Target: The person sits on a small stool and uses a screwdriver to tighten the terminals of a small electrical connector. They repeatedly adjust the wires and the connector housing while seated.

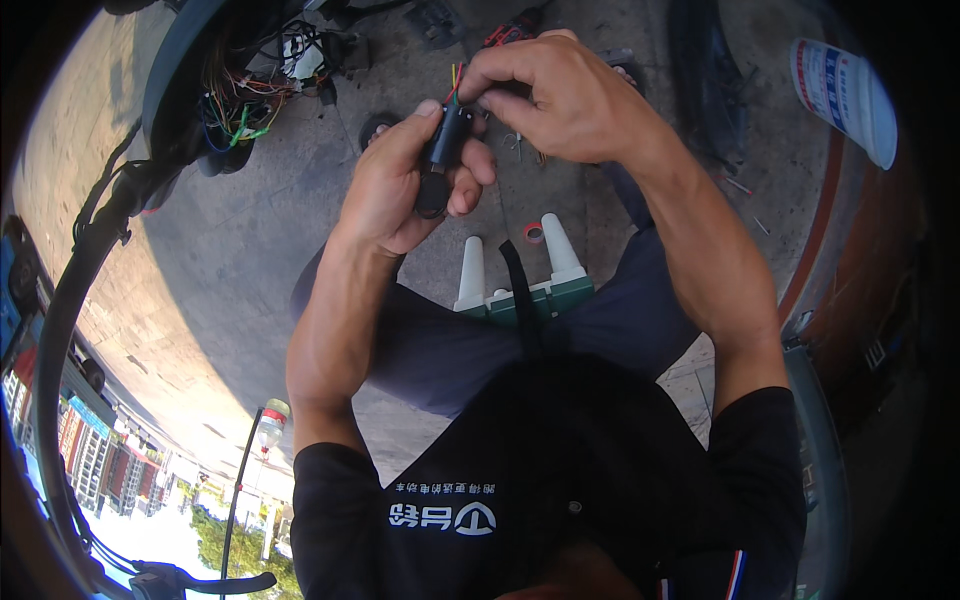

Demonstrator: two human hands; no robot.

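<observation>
My left hand (400,170) is wrapped round a dark cylindrical part (450,137), which looks like a key switch, with a black-headed key (432,196) at its lower end. Short red, yellow and green wires (454,85) rise from its top. My right hand (540,100) is at that top end with thumb and index finger curled closed beside the wires; exactly what they pinch is too small to make out.
Tangled cables (250,105) lie at upper left near a black vehicle frame (70,350). A green-and-white stool (540,295), red tape roll (533,232) and small tools (737,185) are below and around my hands. A white bucket (842,100) stands upper right.
</observation>
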